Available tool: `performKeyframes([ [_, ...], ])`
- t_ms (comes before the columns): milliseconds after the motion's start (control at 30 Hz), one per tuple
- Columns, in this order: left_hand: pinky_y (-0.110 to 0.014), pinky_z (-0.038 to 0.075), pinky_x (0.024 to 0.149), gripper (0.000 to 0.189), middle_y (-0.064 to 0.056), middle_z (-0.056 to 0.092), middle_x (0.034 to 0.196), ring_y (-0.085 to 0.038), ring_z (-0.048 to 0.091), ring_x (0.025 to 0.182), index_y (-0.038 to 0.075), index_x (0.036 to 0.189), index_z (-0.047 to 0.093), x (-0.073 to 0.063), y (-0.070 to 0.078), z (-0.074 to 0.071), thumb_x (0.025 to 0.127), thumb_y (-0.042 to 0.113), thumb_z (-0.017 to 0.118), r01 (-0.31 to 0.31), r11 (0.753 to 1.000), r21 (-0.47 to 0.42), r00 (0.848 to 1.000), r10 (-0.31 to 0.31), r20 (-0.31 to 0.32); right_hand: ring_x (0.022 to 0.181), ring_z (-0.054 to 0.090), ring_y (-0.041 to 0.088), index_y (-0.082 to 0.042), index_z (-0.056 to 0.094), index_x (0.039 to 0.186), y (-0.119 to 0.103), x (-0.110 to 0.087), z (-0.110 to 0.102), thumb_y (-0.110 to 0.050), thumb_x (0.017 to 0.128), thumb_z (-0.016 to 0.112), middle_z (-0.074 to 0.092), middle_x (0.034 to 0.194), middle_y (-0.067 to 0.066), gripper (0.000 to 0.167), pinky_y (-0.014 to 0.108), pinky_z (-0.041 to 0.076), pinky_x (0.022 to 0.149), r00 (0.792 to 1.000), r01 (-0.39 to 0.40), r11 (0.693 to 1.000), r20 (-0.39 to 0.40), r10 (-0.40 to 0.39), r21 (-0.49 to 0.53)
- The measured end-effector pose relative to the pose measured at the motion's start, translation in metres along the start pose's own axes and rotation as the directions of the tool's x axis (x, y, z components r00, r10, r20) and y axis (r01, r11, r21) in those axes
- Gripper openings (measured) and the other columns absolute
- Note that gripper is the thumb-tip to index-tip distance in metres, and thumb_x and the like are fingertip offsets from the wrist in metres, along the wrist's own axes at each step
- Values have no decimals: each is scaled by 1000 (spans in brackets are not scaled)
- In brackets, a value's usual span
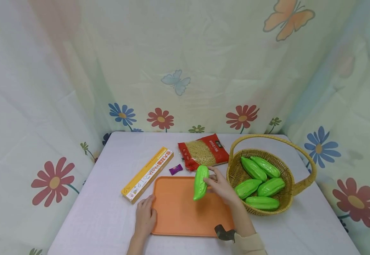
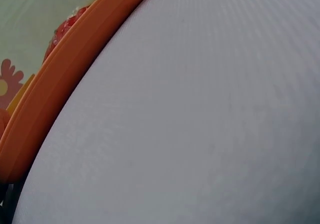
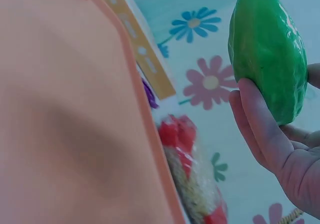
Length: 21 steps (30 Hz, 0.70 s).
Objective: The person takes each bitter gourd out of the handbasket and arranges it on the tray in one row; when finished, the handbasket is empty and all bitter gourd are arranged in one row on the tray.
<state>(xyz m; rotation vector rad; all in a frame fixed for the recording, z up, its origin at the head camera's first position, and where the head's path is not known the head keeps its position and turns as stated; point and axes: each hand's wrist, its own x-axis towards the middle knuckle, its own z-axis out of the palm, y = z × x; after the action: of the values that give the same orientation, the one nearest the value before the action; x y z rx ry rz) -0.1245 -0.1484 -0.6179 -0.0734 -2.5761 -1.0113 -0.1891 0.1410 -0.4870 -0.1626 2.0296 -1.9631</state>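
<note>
Fingertips (image 3: 248, 87) and thumb of the right hand (image 1: 218, 186) grip a glossy bright-green elongated vegetable (image 1: 201, 182), one on either side of its thicker part; it is held in the air over an orange rectangular plastic tray (image 1: 175, 209), right of its middle and nearer its far rim, with a dark shadow on the surface beneath; in the head view its long axis runs almost straight from the blunt end, farther away, to the tapered tip, which points toward the person and a little to the left; how steeply it tilts I cannot tell. The left hand (image 1: 146, 216) touches the tray at its left edge, thumb by the rim; whether its fingers curl under that edge I cannot tell; the vegetable lies to its right and farther forward, well apart from it, so the right hand is the nearer one. Just right of the tray stands a tan woven wicker basket (image 1: 288, 177) with an arched handle, bearing five similar green vegetables (image 1: 262, 203); beyond the tray lie a red and clear plastic bag of pasta (image 1: 199, 152), a small purple packet (image 1: 175, 169) and, to the left, a long yellow-and-white cardboard box (image 1: 148, 175).
</note>
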Motion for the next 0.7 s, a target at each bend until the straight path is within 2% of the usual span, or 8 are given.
performKeyframes([
  [200, -44, 28, 87, 47, -7, 43, 139, -29, 38, 116, 5, 123, 56, -1, -1, -1, 76, 3, 56, -54, 994, 92, 997, 50, 52, 91, 60, 28, -5, 25, 139, 13, 3, 22, -14, 92, 55, 51, 113, 25, 57, 42, 52, 71, 999, -29, 998, 28, 31, -62],
  [333, -48, 21, 88, 49, -5, 41, 141, -29, 37, 118, 8, 126, 55, 1, -6, -6, 77, 7, 56, -85, 986, 147, 991, 68, 114, 85, 62, 26, -1, 27, 137, 18, 2, 35, -14, 91, 55, 55, 106, 23, 55, 44, 53, 69, 998, 0, 991, 60, 8, -134],
  [400, -49, 19, 88, 50, -4, 41, 141, -28, 37, 118, 10, 127, 54, 3, -9, -8, 77, 8, 56, -101, 981, 165, 987, 78, 137, 83, 62, 27, 1, 26, 137, 22, 1, 40, -13, 91, 55, 54, 104, 24, 56, 45, 53, 68, 997, 10, 991, 81, 1, -132],
  [567, -48, 17, 90, 53, -1, 40, 142, -24, 37, 118, 15, 129, 53, 7, -15, -13, 77, 13, 58, -111, 981, 159, 978, 80, 191, 81, 61, 25, 4, 23, 138, 33, 2, 53, -14, 91, 55, 51, 105, 25, 60, 41, 53, 68, 994, -2, 987, 104, 18, -158],
  [700, -46, 16, 91, 54, 0, 38, 143, -23, 36, 120, 14, 132, 50, 9, -15, -15, 78, 13, 58, -87, 987, 135, 974, 55, 221, 80, 61, 23, 2, 26, 138, 41, 4, 64, -16, 89, 57, 50, 105, 22, 61, 40, 54, 67, 995, -25, 978, 89, 44, -205],
])
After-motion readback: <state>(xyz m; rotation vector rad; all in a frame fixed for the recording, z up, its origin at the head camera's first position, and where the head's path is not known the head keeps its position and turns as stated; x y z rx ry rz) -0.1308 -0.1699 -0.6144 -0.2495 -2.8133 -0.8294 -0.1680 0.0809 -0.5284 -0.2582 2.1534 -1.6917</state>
